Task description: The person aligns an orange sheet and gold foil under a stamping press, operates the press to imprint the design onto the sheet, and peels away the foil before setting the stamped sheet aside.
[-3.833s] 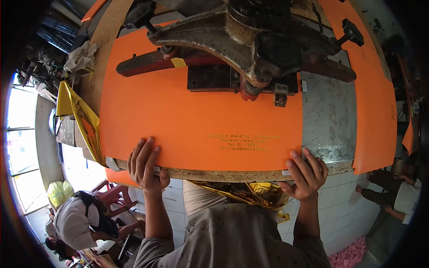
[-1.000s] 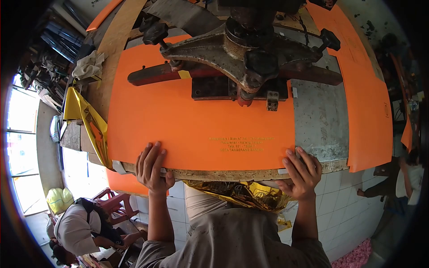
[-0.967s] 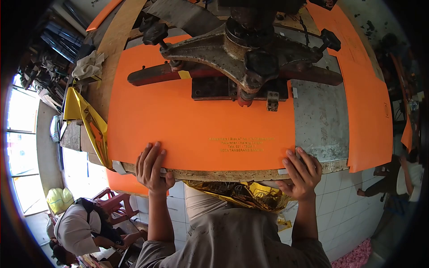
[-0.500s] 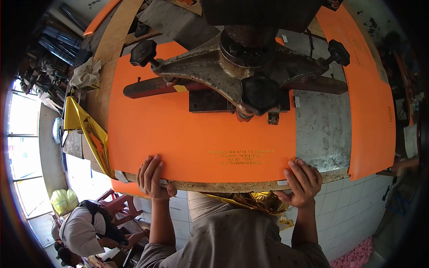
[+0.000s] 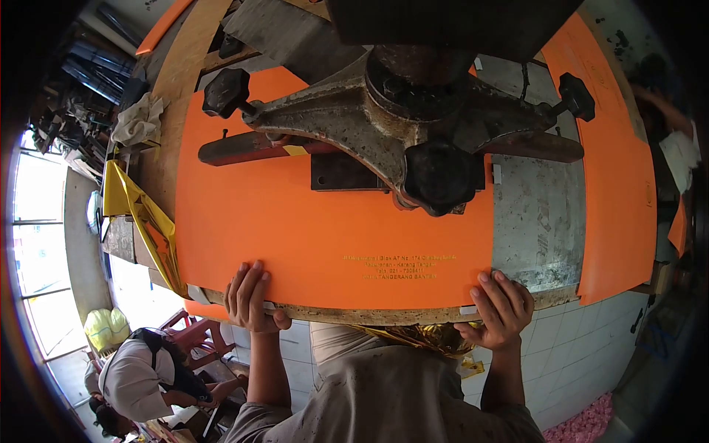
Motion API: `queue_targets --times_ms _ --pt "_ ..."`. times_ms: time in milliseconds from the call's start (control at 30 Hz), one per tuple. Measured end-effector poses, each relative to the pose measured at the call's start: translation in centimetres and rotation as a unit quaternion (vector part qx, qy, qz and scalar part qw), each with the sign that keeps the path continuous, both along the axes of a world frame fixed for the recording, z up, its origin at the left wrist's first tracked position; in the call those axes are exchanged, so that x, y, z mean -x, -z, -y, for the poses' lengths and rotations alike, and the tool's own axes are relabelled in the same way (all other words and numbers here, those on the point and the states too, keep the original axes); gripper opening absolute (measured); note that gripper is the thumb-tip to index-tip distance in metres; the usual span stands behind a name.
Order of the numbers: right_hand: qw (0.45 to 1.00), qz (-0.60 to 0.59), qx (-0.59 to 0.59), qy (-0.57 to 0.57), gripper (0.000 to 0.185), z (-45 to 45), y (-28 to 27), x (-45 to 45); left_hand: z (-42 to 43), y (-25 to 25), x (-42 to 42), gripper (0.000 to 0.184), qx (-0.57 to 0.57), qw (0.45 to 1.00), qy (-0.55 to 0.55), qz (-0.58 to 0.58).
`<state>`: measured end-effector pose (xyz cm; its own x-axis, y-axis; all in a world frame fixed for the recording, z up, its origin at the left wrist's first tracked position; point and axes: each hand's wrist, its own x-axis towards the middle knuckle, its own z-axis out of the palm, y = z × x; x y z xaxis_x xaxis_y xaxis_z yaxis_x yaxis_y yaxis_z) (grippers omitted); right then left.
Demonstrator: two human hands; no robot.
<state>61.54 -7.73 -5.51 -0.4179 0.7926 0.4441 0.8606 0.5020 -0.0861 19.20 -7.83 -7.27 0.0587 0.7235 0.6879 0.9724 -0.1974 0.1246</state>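
An orange sheet (image 5: 295, 236) lies on a board with a worn wooden front edge (image 5: 369, 316). Small gold lettering (image 5: 399, 267) shows near the sheet's lower right. At the sheet's near left corner, my left hand (image 5: 251, 299) has its fingers on top and its thumb against the board's front edge. My right hand (image 5: 501, 310) grips the near right corner in the same way. Above the sheet hangs a heavy metal press head (image 5: 325, 111) with black knobs and a dark bar. It hides the sheet's far middle part.
Orange sheets (image 5: 617, 192) are at the right. Gold foil (image 5: 144, 214) hangs at the left, and more foil (image 5: 421, 340) lies below the board edge. A crumpled cloth (image 5: 140, 119) rests at the back left. Another person (image 5: 140, 376) bends at lower left, near a red stool (image 5: 199, 340).
The view has shifted slightly, and the press head looks a little larger and lower. Both hands keep their hold at the sheet's near edge. At the far right, a person's arm has moved.
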Motion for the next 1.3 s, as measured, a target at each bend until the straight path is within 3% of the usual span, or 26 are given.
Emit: queue_targets --times_ms 833,1100,1233,1300 --pt "0.999 -0.033 -0.015 -0.019 0.058 -0.7 -1.5 0.9 -0.6 -0.5 -0.1 0.053 -0.04 0.999 0.027 0.005" --pt "0.998 -0.047 -0.005 -0.03 0.055 0.3 -2.7 1.5 -0.6 -1.2 -0.1 0.039 -0.071 0.996 0.055 -0.004" --pt "0.983 -0.146 -0.113 -0.012 0.048 3.4 -0.2 3.5 0.9 -1.4 0.2 0.035 -0.042 0.996 0.07 0.022" --pt "0.956 -0.24 -0.105 -0.134 0.045 5.8 4.1 5.1 3.2 -1.0 0.9 0.035 -0.073 0.996 0.029 0.038"
